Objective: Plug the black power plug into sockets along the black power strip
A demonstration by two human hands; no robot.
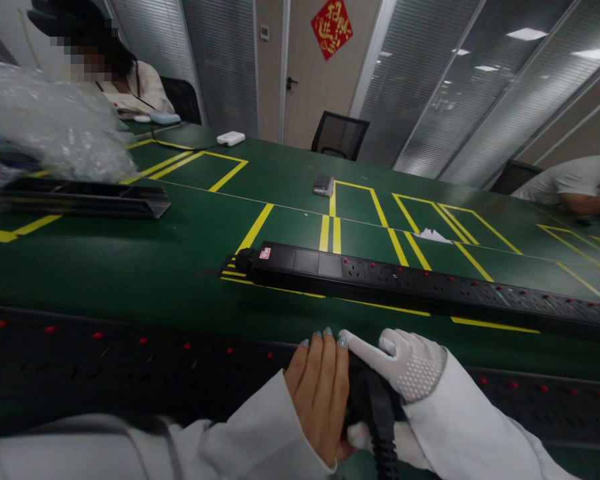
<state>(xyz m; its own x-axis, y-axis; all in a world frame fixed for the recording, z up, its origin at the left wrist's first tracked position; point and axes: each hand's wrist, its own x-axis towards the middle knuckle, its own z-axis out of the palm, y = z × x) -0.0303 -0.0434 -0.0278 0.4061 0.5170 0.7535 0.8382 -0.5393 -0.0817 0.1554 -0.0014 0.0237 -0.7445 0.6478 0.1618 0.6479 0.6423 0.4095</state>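
A long black power strip [145, 373] with a row of red dots lies along the table's near side. My left hand [323, 393], bare, spans this strip, its long fingers pressed together over the top and the thumb low at the near side. Close against it, my right hand [417, 367] wears a white dotted glove. Its index finger reaches to my left fingertips, and its thumb shows below, around a black plug [377, 400] whose ribbed cable [385, 460] runs down toward me. Where plug and strip meet is hidden by my hands.
A second black power strip [300, 263] lies beyond, across yellow tape marks on the green table [190, 267]. At left are a black metal channel [150, 202] and clear plastic wrap [55, 120]. People sit at far left and far right; a chair [340, 137] stands behind.
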